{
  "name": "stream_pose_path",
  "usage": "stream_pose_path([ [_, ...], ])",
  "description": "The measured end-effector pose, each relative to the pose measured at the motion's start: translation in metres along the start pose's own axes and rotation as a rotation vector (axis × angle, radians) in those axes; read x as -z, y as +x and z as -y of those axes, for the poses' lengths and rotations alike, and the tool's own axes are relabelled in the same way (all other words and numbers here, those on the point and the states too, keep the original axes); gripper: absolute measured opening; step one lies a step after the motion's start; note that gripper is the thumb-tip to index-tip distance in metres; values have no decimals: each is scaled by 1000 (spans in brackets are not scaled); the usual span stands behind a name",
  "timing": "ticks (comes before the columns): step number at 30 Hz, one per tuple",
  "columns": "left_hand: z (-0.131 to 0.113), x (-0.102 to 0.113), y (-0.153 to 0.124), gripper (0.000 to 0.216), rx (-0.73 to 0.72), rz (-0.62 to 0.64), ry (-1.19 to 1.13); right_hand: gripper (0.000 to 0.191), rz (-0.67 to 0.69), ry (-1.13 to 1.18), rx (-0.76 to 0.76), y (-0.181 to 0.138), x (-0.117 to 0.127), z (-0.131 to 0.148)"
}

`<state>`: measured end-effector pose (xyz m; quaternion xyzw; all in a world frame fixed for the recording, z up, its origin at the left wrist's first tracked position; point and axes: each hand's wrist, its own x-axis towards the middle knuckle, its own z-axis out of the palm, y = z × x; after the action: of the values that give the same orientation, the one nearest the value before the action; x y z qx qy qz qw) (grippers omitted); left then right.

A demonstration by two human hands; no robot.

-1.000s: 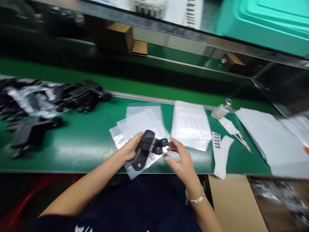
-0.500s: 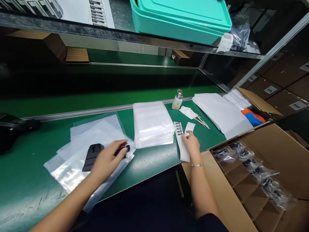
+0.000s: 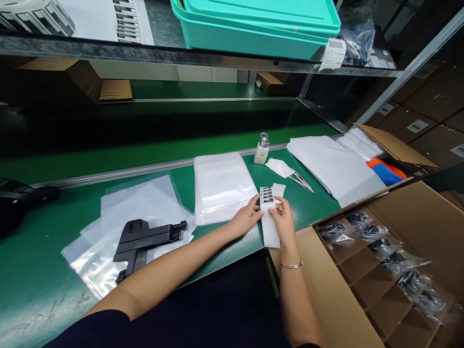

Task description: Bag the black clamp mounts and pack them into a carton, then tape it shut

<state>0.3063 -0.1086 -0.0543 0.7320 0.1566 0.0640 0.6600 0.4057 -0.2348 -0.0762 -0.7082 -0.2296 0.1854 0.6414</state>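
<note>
A white strip of barcode labels [image 3: 269,227], printed in black near its top, is between my two hands at the table's front edge. My left hand [image 3: 245,220] grips its left edge with closed fingers. On the right edge, my right hand [image 3: 284,221] pinches the strip between thumb and fingers. Another white paper piece [image 3: 279,190] shows just behind it. To the left, a black angular plastic device [image 3: 145,241] with short ends sticking out lies on loose clear plastic bags [image 3: 97,256]. My left forearm passes in front of its lower part.
A stack of clear bags [image 3: 223,186] lies behind my left hand. Beyond the strip are a small dispenser bottle [image 3: 261,151], tweezers [image 3: 302,181] and white sheets [image 3: 333,166]. An open divided carton [image 3: 351,261] with several bagged parts stands right. A shelf holds a teal bin [image 3: 253,36].
My left hand has let go of the black device and moved right to the label strip. The device now lies on the bags. My right hand stays at the strip, which has shifted slightly.
</note>
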Motion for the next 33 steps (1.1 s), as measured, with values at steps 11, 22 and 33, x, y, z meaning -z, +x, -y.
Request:
stream_pose_path([
  [11,1,-19,31,25,-44,-75,-224,26,-190,-364,275,-5,10,-4],
  [22,-25,12,10,66,-102,-16,218,17,-540,-161,399,-35,23,25],
  [33,45,224,-215,42,62,-347,747,21,247,30,157,-50,-95,49],
])
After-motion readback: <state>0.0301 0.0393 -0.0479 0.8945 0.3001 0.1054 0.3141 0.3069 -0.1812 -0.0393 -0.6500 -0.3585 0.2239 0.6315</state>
